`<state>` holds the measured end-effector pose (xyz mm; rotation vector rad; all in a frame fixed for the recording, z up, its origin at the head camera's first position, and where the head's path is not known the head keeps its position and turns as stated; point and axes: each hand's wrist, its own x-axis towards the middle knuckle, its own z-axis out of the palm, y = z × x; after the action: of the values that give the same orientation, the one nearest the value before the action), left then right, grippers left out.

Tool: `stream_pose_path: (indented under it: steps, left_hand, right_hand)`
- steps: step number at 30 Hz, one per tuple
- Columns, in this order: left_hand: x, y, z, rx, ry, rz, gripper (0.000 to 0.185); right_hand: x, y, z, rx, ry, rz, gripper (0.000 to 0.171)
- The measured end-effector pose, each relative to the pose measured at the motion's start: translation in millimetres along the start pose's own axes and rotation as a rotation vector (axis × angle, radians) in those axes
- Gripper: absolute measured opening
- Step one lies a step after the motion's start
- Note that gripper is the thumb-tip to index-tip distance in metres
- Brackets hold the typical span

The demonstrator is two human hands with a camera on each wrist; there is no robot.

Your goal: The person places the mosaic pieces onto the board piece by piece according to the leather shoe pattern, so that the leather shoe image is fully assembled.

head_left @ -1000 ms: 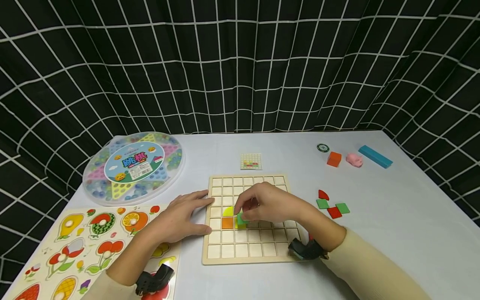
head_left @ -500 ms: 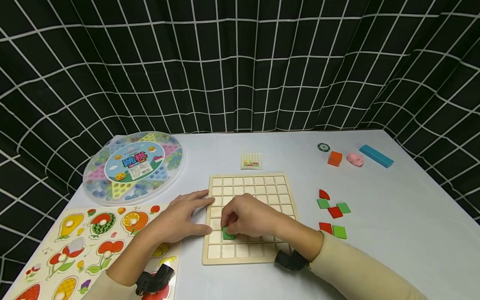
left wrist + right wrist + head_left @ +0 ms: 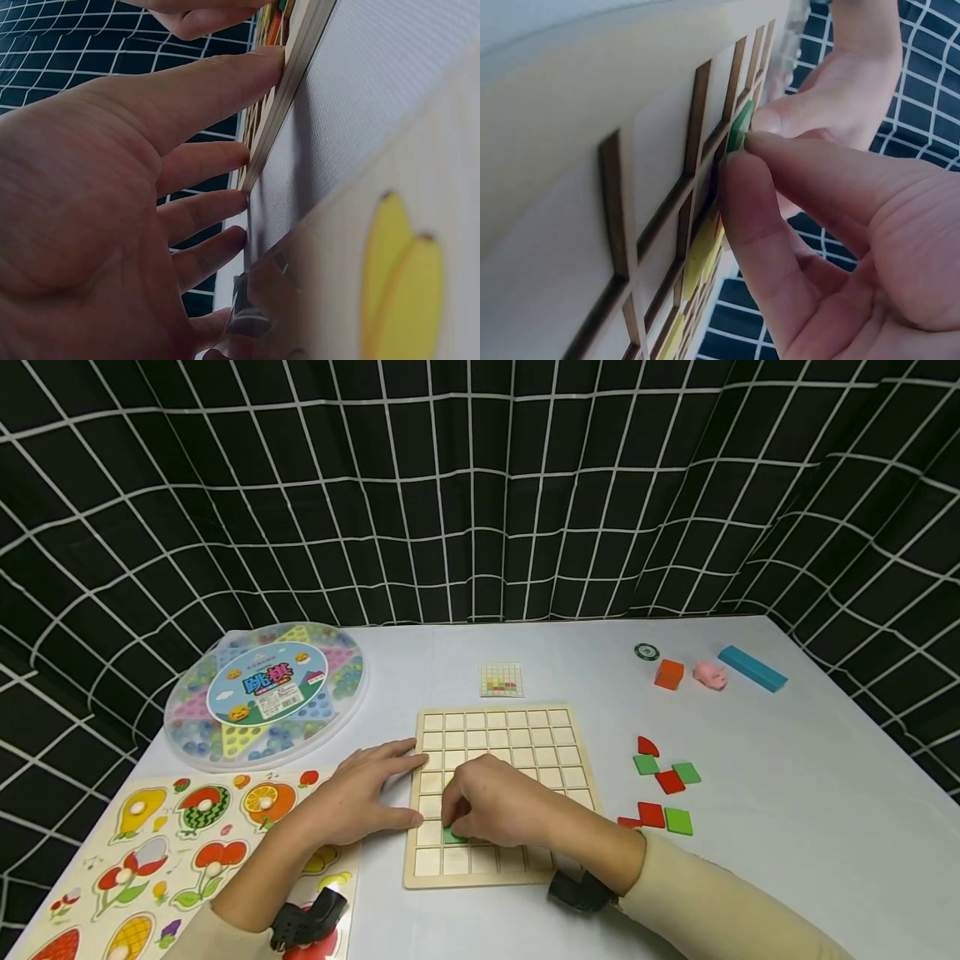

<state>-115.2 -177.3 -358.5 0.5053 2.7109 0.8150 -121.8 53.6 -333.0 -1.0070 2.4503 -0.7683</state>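
My right hand (image 3: pixel 498 802) pinches a green square tile (image 3: pixel 453 836) in its fingers, seating it in the gridded wooden board (image 3: pixel 525 731), approx 7 o'clock cell. Left hand (image 3: pixel 360 797) lies flat, bracing the board's 9 o'clock edge. Few cells filled; red & green loose tiles (image 3: pixel 666 775) wait at 3 o'clock on the desk (image 3: pixel 787 777), so I judge it's early.

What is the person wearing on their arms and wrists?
Both arms have cream long sleeves: the right sleeve reaches the wrist, the left sleeve is pushed further back. Each wrist carries a small black device, on the left and the right. The hands are bare.

head view high over the table, wrist views close, all sharing the wooden grid board (image 3: pixel 501 793)
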Motion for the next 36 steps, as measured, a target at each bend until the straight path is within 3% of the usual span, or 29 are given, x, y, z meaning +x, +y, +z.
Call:
stream_pose_path:
  steps: [7, 15, 24, 36]
  left_hand:
    - [0.3, 1.1, -0.1, 0.005, 0.002, 0.004, 0.074]
    - [0.8, 1.5, 0.7, 0.011, 0.006, 0.006, 0.075]
    - [0.6, 0.8, 1.2, 0.011, -0.003, -0.013, 0.076]
    - [1.3, 1.8, 1.1, 0.008, -0.005, -0.013, 0.075]
  right_hand:
    - [-5, 5, -8, 0.066, -0.002, -0.033, 0.016]
    - [-29, 28, -40, 0.146, 0.024, -0.038, 0.012]
    - [-68, 64, -64, 0.175, 0.013, 0.049, 0.012]
    - [-115, 95, -70, 0.137, -0.024, 0.155, 0.018]
